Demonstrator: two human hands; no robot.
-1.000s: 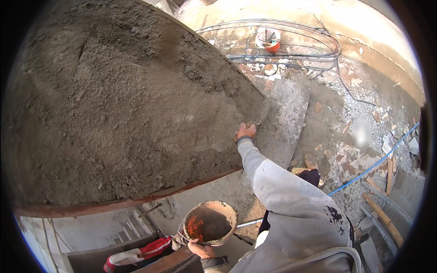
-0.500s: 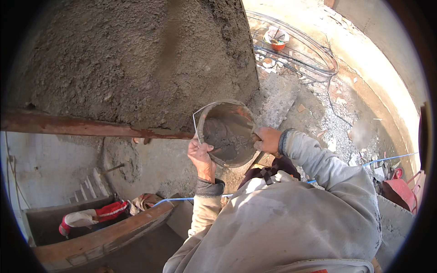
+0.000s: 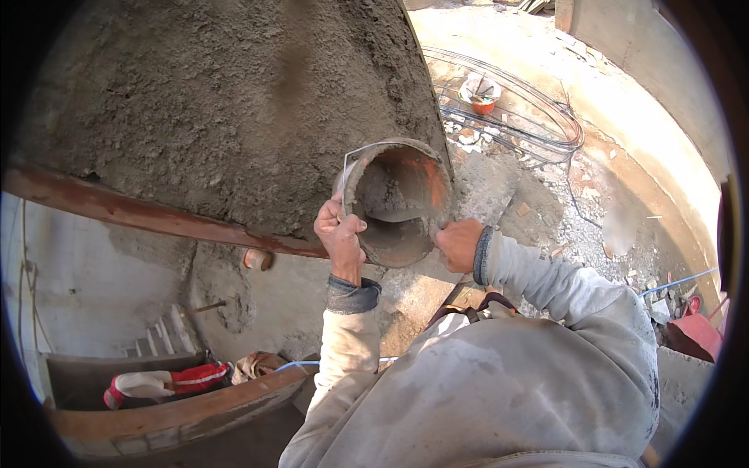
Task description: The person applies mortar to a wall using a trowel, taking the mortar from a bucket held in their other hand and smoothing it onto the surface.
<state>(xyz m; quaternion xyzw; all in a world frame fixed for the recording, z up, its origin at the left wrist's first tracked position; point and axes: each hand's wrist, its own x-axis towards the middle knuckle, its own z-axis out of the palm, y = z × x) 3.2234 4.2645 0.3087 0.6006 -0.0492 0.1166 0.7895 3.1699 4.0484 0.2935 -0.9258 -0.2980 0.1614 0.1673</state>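
A round, mortar-crusted bucket [image 3: 360, 175] with a wire handle is tipped so its mouth faces me, against the wall's lower right corner. My left hand [image 3: 340, 238] is closed on its left rim, thumb over the edge. At the right rim my right hand [image 3: 459, 245] is closed round what looks like a trowel's handle, mostly hidden in the fist. Inside the bucket, the trowel's blade [image 3: 398, 216] carries wet grey mortar [image 3: 384, 193], with dark shadow beneath. Rough wet mortar covers the wall face [image 3: 211, 117] beside it.
A reddish board edge [image 3: 156, 214] runs under the mortared face. Below left, a person [image 3: 168, 381] in red and white is beside a ledge [image 3: 187, 409]. Coiled cables [image 3: 546, 97], an orange tub [image 3: 483, 106] and rubble [image 3: 573, 226] lie right. A blue line [image 3: 679, 282] crosses behind me.
The bucket has risen and shifted slightly right with both hands, and its mouth shows more toward me. The mortar inside now sits raised on the blade, with a dark gap under it.
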